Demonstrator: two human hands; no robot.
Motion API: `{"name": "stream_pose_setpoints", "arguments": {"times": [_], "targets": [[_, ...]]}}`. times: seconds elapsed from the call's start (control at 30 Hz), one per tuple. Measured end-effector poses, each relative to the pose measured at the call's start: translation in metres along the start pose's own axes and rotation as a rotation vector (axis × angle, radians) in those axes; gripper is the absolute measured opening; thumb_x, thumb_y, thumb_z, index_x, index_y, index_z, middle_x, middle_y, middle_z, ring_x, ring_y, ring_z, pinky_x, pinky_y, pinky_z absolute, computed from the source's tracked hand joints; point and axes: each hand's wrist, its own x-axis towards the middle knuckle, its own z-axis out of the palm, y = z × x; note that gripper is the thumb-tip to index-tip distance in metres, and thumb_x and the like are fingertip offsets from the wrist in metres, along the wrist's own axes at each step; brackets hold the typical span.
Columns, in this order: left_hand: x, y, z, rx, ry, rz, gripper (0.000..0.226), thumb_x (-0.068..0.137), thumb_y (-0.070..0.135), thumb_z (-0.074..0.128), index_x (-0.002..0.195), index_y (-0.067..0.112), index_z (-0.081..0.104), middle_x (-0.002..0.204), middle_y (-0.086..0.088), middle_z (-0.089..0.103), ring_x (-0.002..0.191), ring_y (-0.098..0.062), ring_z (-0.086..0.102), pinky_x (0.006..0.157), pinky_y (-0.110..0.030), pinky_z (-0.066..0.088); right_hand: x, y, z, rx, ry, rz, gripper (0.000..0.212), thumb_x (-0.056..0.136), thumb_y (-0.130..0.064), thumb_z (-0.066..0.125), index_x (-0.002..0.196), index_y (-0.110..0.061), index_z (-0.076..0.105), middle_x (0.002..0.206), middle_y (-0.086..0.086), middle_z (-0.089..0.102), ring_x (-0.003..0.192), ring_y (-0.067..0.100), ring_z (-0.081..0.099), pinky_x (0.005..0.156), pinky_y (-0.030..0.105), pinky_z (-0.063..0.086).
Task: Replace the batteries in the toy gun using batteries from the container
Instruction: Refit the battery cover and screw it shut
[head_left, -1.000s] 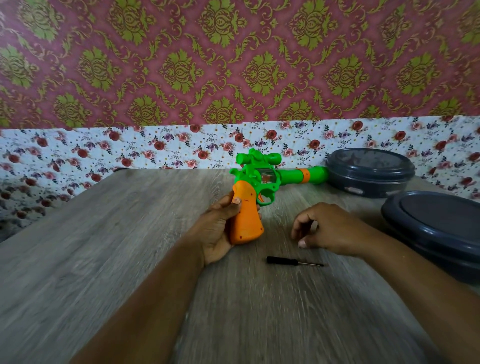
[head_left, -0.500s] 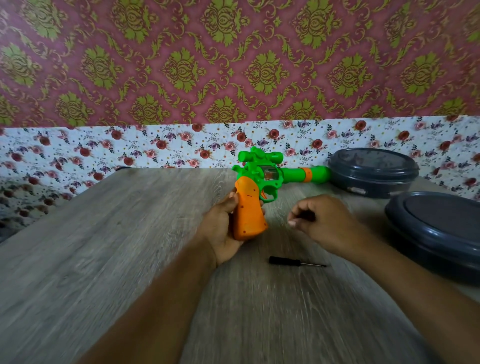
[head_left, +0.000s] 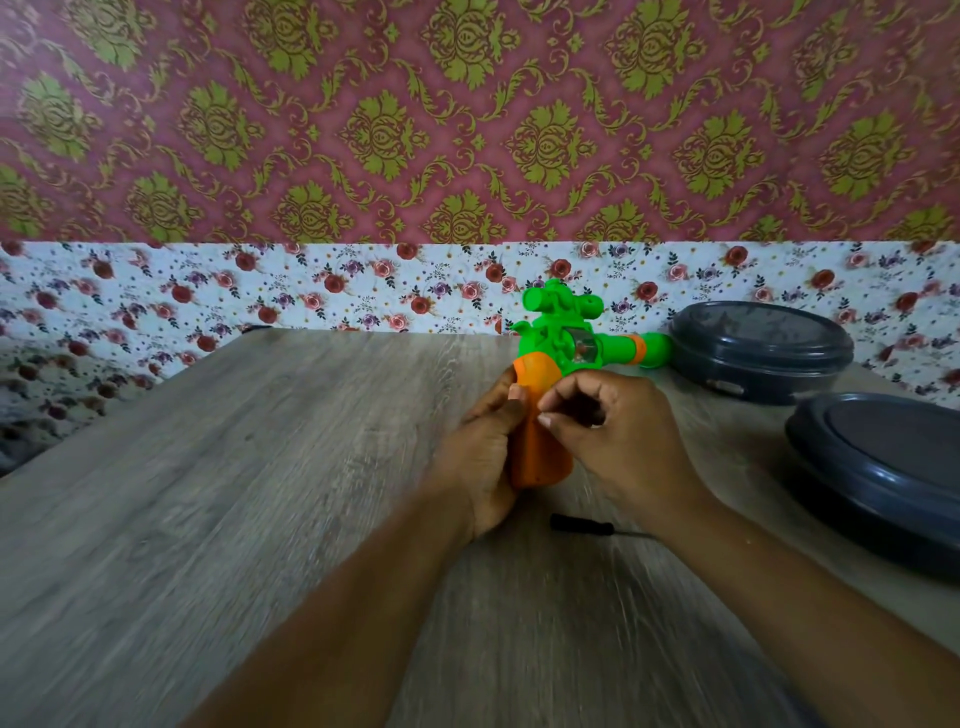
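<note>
While comparing with a second back, noticing the right hand (head_left: 618, 441) no longer parked on the desk (head_left: 260, 467) by the screwdriver (head_left: 582, 524), now pressing up against the orange handle (head_left: 537, 371) of the toy gun (head_left: 558, 338). Also noticing the gun tipping more upright and sitting closer in. Reading that as moving on to the battery cover in the handle, maybe picking or sliding it loose, but only guessing there. Not seeing any open compartment or any batteries yet, so calling it early days for the swap.

Clamping the left hand (head_left: 483, 452) round the back of the handle, laying the thumb along its near edge, keeping the gun standing butt-down over the desk and pointing the barrel right, toward the far container (head_left: 758, 348). Not managing to tell whether touching the butt to the desk or not, with the hands hiding it.

Curling the right grip in tight, touching thumb and forefinger tips to the handle's right side. Honestly not being able to tell whether pinching something tiny or just picking at the plastic, too blurry.

Leaving the screwdriver lying loose on the desk just below the hands, touching neither. Seeing the far container and the near container (head_left: 883, 467) sitting off to the right with lids on, so expecting to be opening one before getting to fresh batteries.
</note>
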Motion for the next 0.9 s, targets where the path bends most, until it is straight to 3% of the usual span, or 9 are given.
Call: {"name": "stream_pose_setpoints", "arguments": {"times": [0.13, 0.4, 0.63, 0.8, 0.9], "targets": [[0.0, -0.001, 0.0, 0.018, 0.012, -0.002, 0.039, 0.099, 0.017, 0.04, 0.136, 0.015, 0.049, 0.131, -0.012, 0.059, 0.105, -0.023, 0.062, 0.092, -0.036, 0.048, -0.001, 0.001, -0.004, -0.07, -0.029, -0.045, 0.013, 0.073, -0.006, 0.071, 0.07, -0.02, 0.07, 0.064, -0.016, 0.062, 0.062, -0.003, 0.058, 0.061, 0.005, 0.041], [0.003, -0.004, -0.002, 0.019, 0.042, -0.007, 0.041, 0.098, 0.019, 0.043, 0.138, 0.016, 0.047, 0.131, -0.013, 0.059, 0.119, -0.027, 0.056, 0.103, -0.046, 0.044, -0.002, 0.007, -0.004, -0.087, -0.049, -0.089, 0.011, 0.076, -0.005, 0.069, 0.077, -0.016, 0.071, 0.071, -0.016, 0.061, 0.068, -0.014, 0.055, 0.062, 0.001, 0.038], [0.003, -0.004, -0.002, -0.016, 0.023, 0.001, 0.035, 0.098, 0.018, 0.041, 0.131, 0.016, 0.051, 0.095, -0.002, 0.069, 0.076, -0.013, 0.067, 0.07, -0.033, 0.055, 0.0, 0.016, -0.002, 0.043, -0.04, 0.018, 0.015, 0.075, -0.002, 0.069, 0.073, -0.017, 0.07, 0.068, -0.013, 0.064, 0.064, -0.008, 0.058, 0.061, 0.005, 0.042], [0.001, -0.004, -0.002, -0.018, 0.034, -0.017, 0.043, 0.098, 0.021, 0.042, 0.14, 0.018, 0.043, 0.131, -0.014, 0.058, 0.095, -0.021, 0.063, 0.081, -0.039, 0.052, -0.002, 0.019, 0.0, 0.126, -0.03, 0.063, 0.032, 0.076, 0.002, 0.067, 0.066, -0.028, 0.063, 0.072, -0.01, 0.066, 0.072, 0.007, 0.063, 0.071, 0.021, 0.051], [0.001, -0.004, -0.001, -0.019, 0.034, -0.012, 0.042, 0.098, 0.021, 0.041, 0.14, 0.016, 0.044, 0.13, -0.014, 0.058, 0.094, -0.021, 0.062, 0.08, -0.039, 0.052, -0.002, 0.02, 0.002, 0.061, 0.0, 0.022, 0.022, 0.074, 0.001, 0.069, 0.068, -0.021, 0.067, 0.072, -0.015, 0.062, 0.069, 0.001, 0.06, 0.067, 0.01, 0.045]]}}
